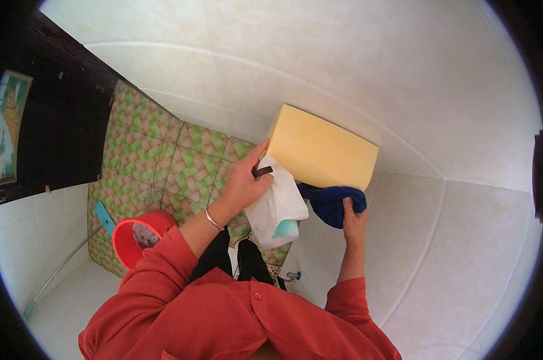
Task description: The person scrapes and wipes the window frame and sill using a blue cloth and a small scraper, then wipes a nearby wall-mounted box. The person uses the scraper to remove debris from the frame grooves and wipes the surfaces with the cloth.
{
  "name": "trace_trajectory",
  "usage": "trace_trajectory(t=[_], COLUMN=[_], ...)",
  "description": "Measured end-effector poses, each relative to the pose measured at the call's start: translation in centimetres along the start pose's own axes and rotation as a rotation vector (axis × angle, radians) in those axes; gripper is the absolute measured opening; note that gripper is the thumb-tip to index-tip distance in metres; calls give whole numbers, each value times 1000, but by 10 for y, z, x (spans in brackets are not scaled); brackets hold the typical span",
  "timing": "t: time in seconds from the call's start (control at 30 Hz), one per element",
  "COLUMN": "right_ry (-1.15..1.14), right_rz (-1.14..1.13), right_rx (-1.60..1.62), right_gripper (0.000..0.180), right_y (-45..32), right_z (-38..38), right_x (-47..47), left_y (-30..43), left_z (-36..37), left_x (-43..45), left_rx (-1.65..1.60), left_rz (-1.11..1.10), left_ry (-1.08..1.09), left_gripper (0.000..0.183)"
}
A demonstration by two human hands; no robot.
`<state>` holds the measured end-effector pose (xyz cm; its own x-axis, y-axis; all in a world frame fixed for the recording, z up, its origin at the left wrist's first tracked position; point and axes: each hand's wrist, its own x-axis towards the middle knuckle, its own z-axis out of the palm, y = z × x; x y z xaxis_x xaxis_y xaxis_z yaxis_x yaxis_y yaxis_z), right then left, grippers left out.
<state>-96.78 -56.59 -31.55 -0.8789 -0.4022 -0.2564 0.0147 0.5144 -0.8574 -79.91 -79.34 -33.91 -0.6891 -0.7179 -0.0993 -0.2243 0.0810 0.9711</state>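
A pale yellow box-shaped unit (325,146) sits against the tiled wall in front of me. My left hand (249,180) is at its left corner, with a short dark strip (263,171) between thumb and fingers. White paper or thin plastic sheeting (282,193), with a turquoise patch (285,228) near its lower end, hangs beside that hand; whether the hand grips it is unclear. My right hand (355,220) holds a dark blue cloth (327,202) against the unit's lower right edge. Part of the cloth lies beneath the unit's near edge.
A red bucket (120,243) with greyish contents stands on the green and brown patterned floor (192,166) at left. Near it are a turquoise tool head (104,217) and a metal pole (64,265). A dark door (60,130) is at far left. A small metal tap or valve (293,276) is below.
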Motion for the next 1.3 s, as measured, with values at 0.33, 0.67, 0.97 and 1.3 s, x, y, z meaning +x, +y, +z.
trace_trajectory(t=[0.33, 0.67, 0.97, 1.3], right_ry=[-26, -35, -39, 63], right_rz=[-11, -27, 31, 320], right_rx=[7, -94, -99, 331], right_gripper=[25, 27, 33, 45], right_y=[5, 6, 0, 11], right_z=[-2, 5, 1, -36], right_x=[1, 1, 0, -62], left_y=[0, -14, -12, 80], left_z=[15, 18, 10, -28], left_x=[-7, -17, -19, -37], left_rx=[-326, -48, -15, -410], left_rz=[52, -38, -54, -101], left_ry=[105, 33, -14, 136], left_gripper=[69, 76, 74, 23])
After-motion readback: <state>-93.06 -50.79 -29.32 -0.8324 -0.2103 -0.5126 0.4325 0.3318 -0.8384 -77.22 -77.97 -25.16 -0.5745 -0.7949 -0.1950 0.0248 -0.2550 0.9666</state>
